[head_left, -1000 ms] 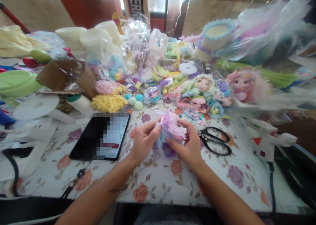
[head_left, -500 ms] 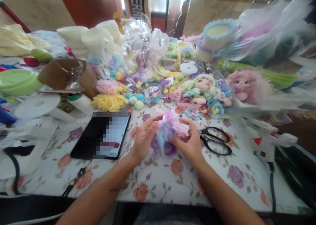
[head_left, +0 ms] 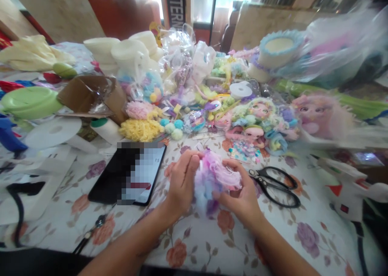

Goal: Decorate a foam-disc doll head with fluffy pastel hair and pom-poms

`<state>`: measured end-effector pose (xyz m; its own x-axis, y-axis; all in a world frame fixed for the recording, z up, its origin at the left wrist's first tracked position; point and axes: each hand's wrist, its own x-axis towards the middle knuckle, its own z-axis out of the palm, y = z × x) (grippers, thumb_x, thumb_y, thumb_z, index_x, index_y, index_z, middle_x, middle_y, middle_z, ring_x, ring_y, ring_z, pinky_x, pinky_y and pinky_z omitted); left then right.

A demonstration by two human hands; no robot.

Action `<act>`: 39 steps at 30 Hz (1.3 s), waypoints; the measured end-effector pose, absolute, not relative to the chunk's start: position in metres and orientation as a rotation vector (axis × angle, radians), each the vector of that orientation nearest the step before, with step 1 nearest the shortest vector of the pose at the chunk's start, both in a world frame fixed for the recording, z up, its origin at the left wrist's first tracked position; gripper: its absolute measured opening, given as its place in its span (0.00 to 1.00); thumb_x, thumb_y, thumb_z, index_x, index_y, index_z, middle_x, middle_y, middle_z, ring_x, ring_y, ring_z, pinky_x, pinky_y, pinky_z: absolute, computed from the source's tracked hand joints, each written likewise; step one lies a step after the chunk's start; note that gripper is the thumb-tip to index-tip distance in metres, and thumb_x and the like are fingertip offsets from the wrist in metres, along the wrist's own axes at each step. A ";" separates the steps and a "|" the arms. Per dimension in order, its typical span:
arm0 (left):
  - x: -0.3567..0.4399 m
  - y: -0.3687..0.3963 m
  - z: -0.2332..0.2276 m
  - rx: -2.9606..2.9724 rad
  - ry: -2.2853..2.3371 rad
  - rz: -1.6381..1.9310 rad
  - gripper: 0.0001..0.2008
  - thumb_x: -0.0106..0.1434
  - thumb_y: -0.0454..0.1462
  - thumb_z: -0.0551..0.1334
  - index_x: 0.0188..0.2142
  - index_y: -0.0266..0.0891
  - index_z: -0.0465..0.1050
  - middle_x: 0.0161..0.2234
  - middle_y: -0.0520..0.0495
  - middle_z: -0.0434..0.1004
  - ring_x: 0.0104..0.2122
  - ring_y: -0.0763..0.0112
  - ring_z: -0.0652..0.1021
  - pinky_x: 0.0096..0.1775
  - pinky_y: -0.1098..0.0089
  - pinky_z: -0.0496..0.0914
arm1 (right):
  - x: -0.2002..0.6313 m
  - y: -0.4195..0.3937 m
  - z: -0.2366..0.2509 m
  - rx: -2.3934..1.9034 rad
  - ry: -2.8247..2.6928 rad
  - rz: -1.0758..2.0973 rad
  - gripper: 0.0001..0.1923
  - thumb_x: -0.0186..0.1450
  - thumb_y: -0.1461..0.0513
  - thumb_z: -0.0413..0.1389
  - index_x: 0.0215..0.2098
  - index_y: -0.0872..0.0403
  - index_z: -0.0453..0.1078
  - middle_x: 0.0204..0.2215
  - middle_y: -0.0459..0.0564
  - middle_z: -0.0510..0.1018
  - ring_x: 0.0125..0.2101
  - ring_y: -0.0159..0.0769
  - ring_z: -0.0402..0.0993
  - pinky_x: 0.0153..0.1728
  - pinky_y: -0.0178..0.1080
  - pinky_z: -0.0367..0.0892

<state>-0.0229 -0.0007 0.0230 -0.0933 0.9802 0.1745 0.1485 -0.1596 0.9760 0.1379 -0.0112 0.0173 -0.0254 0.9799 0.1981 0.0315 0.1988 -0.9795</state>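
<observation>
Between my hands is a fluffy bundle of tulle and yarn (head_left: 207,187) in pink, lilac and pale blue, held just above the flowered tablecloth (head_left: 194,251). My right hand (head_left: 242,195) grips its right side, thumb in front and fingers behind. At its left edge, my left hand (head_left: 183,183) is closed, fingers together and curled behind it; the fingertips are partly hidden. Black-handled scissors (head_left: 277,187) lie just right of my right hand. Beyond the bundle, a small clear packet of coloured sequins (head_left: 245,151) rests on the cloth.
A dark tablet (head_left: 106,175) lies at the left, near a thread cone (head_left: 106,130) and a cardboard box (head_left: 91,96). Doll heads (head_left: 260,108), pompoms (head_left: 176,128) and yellow yarn (head_left: 141,129) crowd the back. A white glue gun (head_left: 348,191) stands at the right.
The view has tilted up a little and shifted left, so everything sits lower and further right. My left fingers have drawn closer together, and the bundle has turned slightly in my hands.
</observation>
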 end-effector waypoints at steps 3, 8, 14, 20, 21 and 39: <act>-0.025 -0.002 0.021 1.350 1.187 1.360 0.25 0.72 0.53 0.43 0.45 0.42 0.73 0.43 0.44 0.77 0.42 0.60 0.75 0.43 0.64 0.67 | 0.139 -0.011 0.018 -1.090 -1.302 1.079 0.25 0.50 0.60 0.70 0.45 0.47 0.73 0.39 0.47 0.79 0.38 0.41 0.79 0.38 0.39 0.76; -0.026 -0.004 0.023 1.710 1.170 1.248 0.21 0.66 0.50 0.60 0.55 0.43 0.68 0.46 0.44 0.75 0.45 0.60 0.74 0.48 0.64 0.67 | 0.139 -0.011 0.018 -1.132 -1.196 1.151 0.26 0.50 0.60 0.71 0.47 0.46 0.72 0.42 0.48 0.80 0.38 0.42 0.80 0.35 0.39 0.76; -0.024 0.000 0.027 1.388 1.328 1.202 0.18 0.73 0.48 0.50 0.49 0.43 0.73 0.46 0.45 0.78 0.42 0.64 0.75 0.46 0.66 0.67 | 0.141 -0.009 0.017 -1.122 -1.099 1.284 0.26 0.50 0.58 0.72 0.47 0.48 0.73 0.39 0.47 0.80 0.36 0.39 0.78 0.35 0.37 0.75; -0.022 0.005 0.029 1.020 1.329 1.081 0.21 0.68 0.52 0.57 0.54 0.44 0.68 0.46 0.47 0.77 0.34 0.69 0.76 0.35 0.71 0.70 | 0.141 0.000 0.020 -0.981 -0.764 1.549 0.23 0.54 0.56 0.70 0.46 0.48 0.73 0.39 0.48 0.82 0.38 0.41 0.79 0.40 0.40 0.75; -0.021 0.006 0.029 1.023 1.307 1.061 0.20 0.68 0.51 0.57 0.53 0.43 0.70 0.45 0.46 0.77 0.36 0.69 0.76 0.36 0.71 0.71 | 0.141 0.001 0.022 -0.961 -0.714 1.571 0.22 0.54 0.57 0.70 0.45 0.48 0.73 0.37 0.47 0.82 0.37 0.40 0.79 0.39 0.39 0.75; -0.015 0.008 0.023 0.672 0.877 1.006 0.27 0.52 0.39 0.74 0.50 0.41 0.69 0.34 0.52 0.78 0.29 0.74 0.78 0.31 0.75 0.72 | 0.147 0.011 0.015 -1.229 -1.018 1.254 0.32 0.53 0.50 0.68 0.51 0.51 0.66 0.41 0.51 0.79 0.44 0.43 0.75 0.43 0.43 0.70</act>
<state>-0.0153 0.0076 0.0231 0.2631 0.9150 -0.3058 -0.4273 0.3947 0.8134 0.1475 0.0114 0.0146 0.0862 0.9922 -0.0899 -0.1161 -0.0797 -0.9900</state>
